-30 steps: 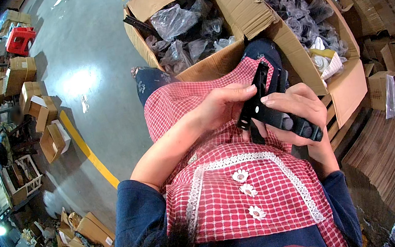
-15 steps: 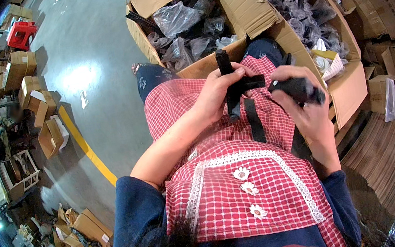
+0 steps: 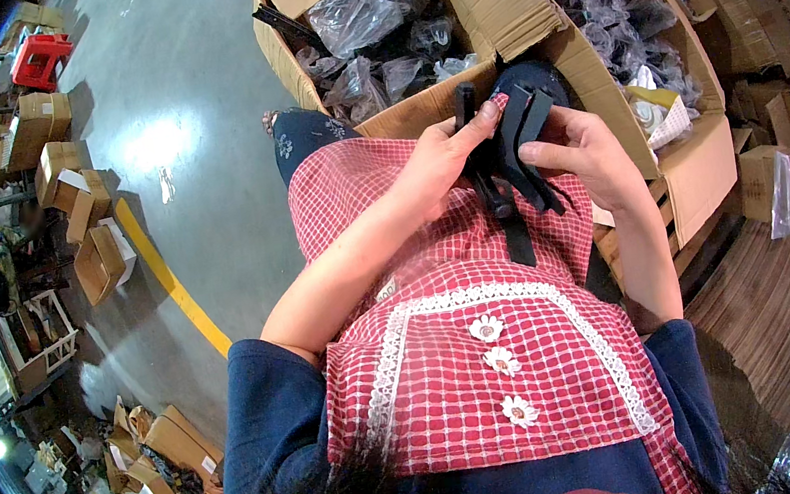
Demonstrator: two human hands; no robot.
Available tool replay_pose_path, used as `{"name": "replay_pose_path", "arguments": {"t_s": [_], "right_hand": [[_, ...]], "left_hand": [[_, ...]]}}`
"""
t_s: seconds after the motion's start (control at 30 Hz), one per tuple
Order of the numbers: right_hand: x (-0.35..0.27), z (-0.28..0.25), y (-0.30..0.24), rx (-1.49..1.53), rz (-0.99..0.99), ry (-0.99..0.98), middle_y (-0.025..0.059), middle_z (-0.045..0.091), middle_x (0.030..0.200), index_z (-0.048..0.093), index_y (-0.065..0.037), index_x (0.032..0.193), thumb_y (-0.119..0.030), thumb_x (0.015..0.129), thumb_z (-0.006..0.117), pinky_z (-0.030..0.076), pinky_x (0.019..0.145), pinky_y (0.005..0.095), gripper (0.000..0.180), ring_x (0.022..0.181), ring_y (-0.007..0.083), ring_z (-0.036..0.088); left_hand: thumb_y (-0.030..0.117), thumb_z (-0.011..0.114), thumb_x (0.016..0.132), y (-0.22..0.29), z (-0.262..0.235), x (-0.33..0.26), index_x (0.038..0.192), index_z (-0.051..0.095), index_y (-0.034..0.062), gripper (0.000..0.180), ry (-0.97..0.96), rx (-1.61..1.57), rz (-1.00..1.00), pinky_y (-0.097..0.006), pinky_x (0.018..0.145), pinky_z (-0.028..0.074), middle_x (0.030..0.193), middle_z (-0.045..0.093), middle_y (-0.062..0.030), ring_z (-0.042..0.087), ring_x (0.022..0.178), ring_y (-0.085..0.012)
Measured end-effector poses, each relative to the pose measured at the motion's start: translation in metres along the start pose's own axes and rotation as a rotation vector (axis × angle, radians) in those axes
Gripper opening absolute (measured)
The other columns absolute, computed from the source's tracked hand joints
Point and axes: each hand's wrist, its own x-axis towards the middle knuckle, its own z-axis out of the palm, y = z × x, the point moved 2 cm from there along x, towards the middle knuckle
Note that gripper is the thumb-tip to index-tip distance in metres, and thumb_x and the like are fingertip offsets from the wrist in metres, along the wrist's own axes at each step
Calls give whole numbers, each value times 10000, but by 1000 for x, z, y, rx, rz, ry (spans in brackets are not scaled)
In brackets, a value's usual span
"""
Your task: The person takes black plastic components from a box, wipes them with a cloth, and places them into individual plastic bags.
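Over my lap, my left hand [image 3: 448,159] is closed round a slim black bar-shaped part [image 3: 489,195], held upright with its rounded top end above my fingers. A wider, curved black piece [image 3: 528,132] is pinched between the thumb and fingers of my right hand [image 3: 586,154], tilted and pressed close beside the bar. Whether the two pieces are joined I cannot tell. Below them a flat black strap [image 3: 519,242] hangs against the red checked apron [image 3: 459,273].
An open carton [image 3: 416,108] of clear-bagged dark parts stands beyond my knees. Another open carton [image 3: 700,189] with similar bags is at the right. Stacked flat cardboard [image 3: 775,295] lies lower right. At left are more boxes [image 3: 44,119], a red stool [image 3: 41,62] and a yellow floor line [image 3: 162,275].
My right hand has come in toward the left, and the black piece in it has turned and now lies against the bar. The left hand has shifted slightly right with its bar.
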Motion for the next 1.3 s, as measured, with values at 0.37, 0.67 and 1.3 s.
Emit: {"name": "replay_pose_path", "arguments": {"t_s": [0.37,0.67,1.3], "right_hand": [[5,7,12,54,-51,125,55,670,1110,612,52,1229,-68,856,761,523,881,278,419,965,112,636],[-13,6,-17,-19,-217,158,71,679,1144,619,47,1235,-61,857,743,514,918,282,412,1027,129,638],[-31,17,-49,-511,-745,-192,70,686,1033,787,-128,840,-110,605,537,441,948,395,343,1078,276,545]], "left_hand": [[454,768,865,-6,5,1,1144,646,-44,583,-43,-30,48,-282,708,556,960,702,-76,673,828,-138],[308,596,989,6,-4,-2,1136,666,4,344,-30,-107,31,-304,799,560,1074,702,-98,677,920,-182],[403,561,1007,26,2,-22,1092,671,75,357,-138,-339,-154,-317,730,588,982,729,-76,712,822,-186]]}}
